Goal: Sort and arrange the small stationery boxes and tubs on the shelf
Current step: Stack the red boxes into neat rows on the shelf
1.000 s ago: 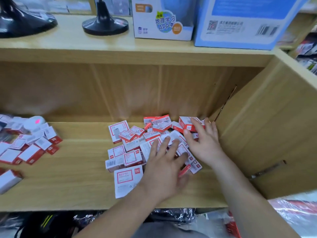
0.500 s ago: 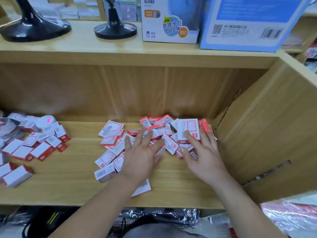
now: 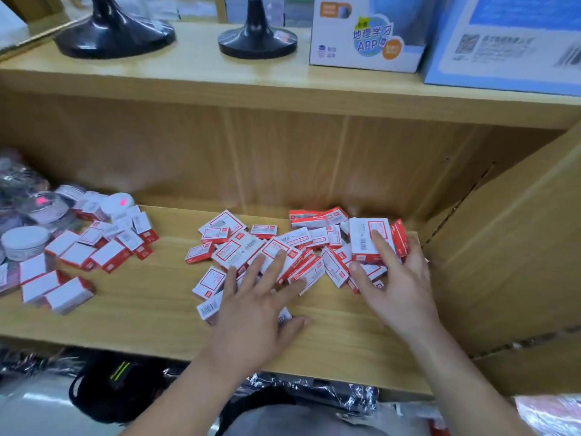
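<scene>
A loose pile of small red-and-white stationery boxes [image 3: 239, 247] lies in the middle of the wooden shelf [image 3: 141, 313]. My left hand [image 3: 257, 306] lies flat on the near side of the pile with its fingers spread. My right hand [image 3: 397, 278] is at the pile's right end, its straight index finger on a larger white box [image 3: 364, 237] that leans up, its other fingers against red boxes beside it. A second group of boxes [image 3: 94, 250] and round white tubs [image 3: 25, 242] lie at the left.
The shelf's side panel [image 3: 503, 247] stands close to the right of my right hand. On the upper shelf are two black stand bases [image 3: 257, 39], a globe carton [image 3: 364, 36] and a blue carton [image 3: 503, 42]. A black bag [image 3: 116, 382] lies below.
Both hands have swept the boxes back and closer together. My left hand slid left and nearer; my right hand tipped the larger white box up at the pile's right end.
</scene>
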The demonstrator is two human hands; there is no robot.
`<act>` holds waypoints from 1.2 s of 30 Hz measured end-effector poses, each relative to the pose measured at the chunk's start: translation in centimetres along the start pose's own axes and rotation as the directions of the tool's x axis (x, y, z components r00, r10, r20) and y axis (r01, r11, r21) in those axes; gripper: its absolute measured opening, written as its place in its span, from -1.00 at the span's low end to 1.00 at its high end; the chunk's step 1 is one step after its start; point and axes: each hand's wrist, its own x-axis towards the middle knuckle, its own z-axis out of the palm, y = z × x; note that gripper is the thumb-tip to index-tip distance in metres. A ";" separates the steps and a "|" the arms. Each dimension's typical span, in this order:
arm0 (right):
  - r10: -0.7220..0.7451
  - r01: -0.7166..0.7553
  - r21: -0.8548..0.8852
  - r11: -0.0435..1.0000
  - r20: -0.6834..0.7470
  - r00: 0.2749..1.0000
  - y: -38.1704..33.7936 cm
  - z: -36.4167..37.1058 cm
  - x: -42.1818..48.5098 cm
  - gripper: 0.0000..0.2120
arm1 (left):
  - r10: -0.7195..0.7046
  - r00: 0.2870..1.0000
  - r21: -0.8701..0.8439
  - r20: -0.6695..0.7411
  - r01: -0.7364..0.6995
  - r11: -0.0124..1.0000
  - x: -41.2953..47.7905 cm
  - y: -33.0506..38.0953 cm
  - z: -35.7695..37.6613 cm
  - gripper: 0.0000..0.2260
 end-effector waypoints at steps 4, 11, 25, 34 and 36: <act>-0.107 0.107 -0.021 0.994 0.007 0.994 -1.5 1.1 -1.1 -0.33 | -0.036 0.998 0.036 -0.042 0.038 0.999 0.6 0.1 1.0 -0.54; -0.189 0.188 0.027 0.982 0.100 0.977 -2.1 0.7 -2.8 -0.40 | -0.046 0.996 0.004 -0.080 0.047 0.999 1.8 0.5 0.8 -0.64; 0.135 -0.125 -0.096 0.987 0.106 0.985 2.1 0.5 2.4 -0.38 | 0.248 0.965 -0.275 0.089 -0.216 0.937 12.6 4.1 -1.9 -0.40; 0.077 -0.068 -0.091 0.993 0.092 0.993 -1.5 0.4 -0.6 -0.43 | 0.143 0.990 -0.429 0.010 -0.124 0.894 11.5 0.4 -2.2 -0.32; 0.103 -0.094 -0.097 0.991 0.099 0.990 -2.5 0.9 -1.2 -0.42 | 0.130 0.991 -0.450 -0.004 -0.118 0.885 11.5 -0.3 -2.4 -0.30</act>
